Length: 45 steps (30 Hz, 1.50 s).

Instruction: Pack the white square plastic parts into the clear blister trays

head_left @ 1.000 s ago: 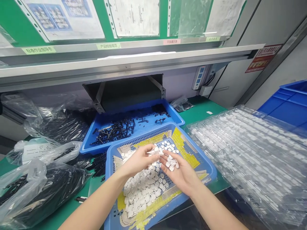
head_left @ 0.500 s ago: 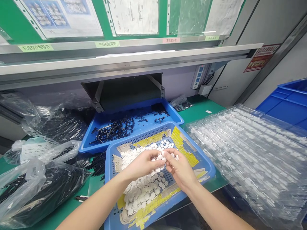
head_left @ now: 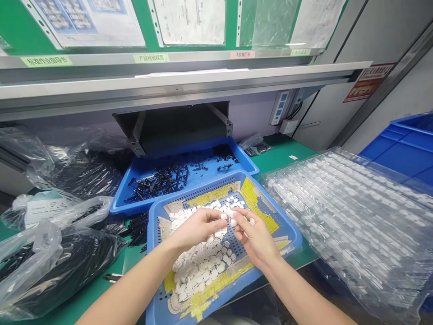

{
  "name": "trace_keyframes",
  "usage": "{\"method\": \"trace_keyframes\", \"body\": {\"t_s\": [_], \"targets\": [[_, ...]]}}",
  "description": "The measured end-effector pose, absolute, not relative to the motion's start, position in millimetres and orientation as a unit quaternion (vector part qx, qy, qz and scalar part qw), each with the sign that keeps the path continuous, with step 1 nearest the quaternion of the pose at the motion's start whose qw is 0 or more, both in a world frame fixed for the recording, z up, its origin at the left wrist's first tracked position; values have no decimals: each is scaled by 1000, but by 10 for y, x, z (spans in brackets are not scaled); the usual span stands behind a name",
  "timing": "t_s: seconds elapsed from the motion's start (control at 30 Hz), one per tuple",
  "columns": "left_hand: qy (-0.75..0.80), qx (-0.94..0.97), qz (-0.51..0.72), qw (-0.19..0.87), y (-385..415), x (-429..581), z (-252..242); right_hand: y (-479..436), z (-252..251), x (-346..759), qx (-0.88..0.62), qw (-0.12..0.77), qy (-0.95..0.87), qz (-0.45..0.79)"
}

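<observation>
Over a blue perforated basket [head_left: 154, 253], my two hands meet fingertip to fingertip. My left hand [head_left: 198, 230] pinches a small white rounded-square cap [head_left: 223, 216] between thumb and fingers. My right hand [head_left: 259, 241] is closed with a similar white cap [head_left: 233, 222] at its thumb and fingertips, and another white cap [head_left: 252, 221] shows by its curled fingers. Below and around them lies a heap of loose white caps [head_left: 199, 273] in the basket. The fingers partly hide what lies in the right palm.
Behind the basket, a blue tray [head_left: 117, 205] holds thin black parts [head_left: 162, 180]. Plastic bags of black parts [head_left: 74, 262] fill the left side. Stacked clear trays with white pieces [head_left: 352, 216] stand at right, near a blue crate [head_left: 402, 144]. A metal shelf [head_left: 179, 90] crosses above.
My fingertips have drawn slightly apart, so the white caps between them show more. Both hands stay over the basket.
</observation>
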State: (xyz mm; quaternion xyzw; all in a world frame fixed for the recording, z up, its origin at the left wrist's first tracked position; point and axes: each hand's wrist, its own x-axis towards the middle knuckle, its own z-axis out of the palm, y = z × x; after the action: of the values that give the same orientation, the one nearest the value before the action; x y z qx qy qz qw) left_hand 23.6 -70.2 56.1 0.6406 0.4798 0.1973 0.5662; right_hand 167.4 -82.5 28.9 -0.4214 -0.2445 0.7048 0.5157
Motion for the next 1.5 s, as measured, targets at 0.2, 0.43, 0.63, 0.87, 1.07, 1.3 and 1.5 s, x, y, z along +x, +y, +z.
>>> {"method": "trace_keyframes", "body": {"t_s": [0.2, 0.43, 0.63, 0.87, 1.07, 1.3, 1.5], "targets": [[485, 622, 219, 574, -681, 212, 531, -783, 212, 1709, -378, 520, -175, 746], [477, 568, 227, 631, -663, 204, 555, -728, 267, 1831, -218, 478, 38, 850], [477, 607, 203, 602, -647, 210, 636, -777, 399, 1743, -363, 482, -35, 796], [462, 767, 102, 433, -525, 308, 783, -795, 364, 1655, -338, 457, -77, 819], [454, 811, 82, 361, -487, 442, 848, -784, 292, 1639, -312, 516, -89, 793], [477, 779, 168, 370, -550, 419, 775, -822, 229, 1648, -308, 535, -87, 782], [509, 698, 185, 469, -546, 323, 717, -815, 301, 1640, -316, 525, -84, 786]]}}
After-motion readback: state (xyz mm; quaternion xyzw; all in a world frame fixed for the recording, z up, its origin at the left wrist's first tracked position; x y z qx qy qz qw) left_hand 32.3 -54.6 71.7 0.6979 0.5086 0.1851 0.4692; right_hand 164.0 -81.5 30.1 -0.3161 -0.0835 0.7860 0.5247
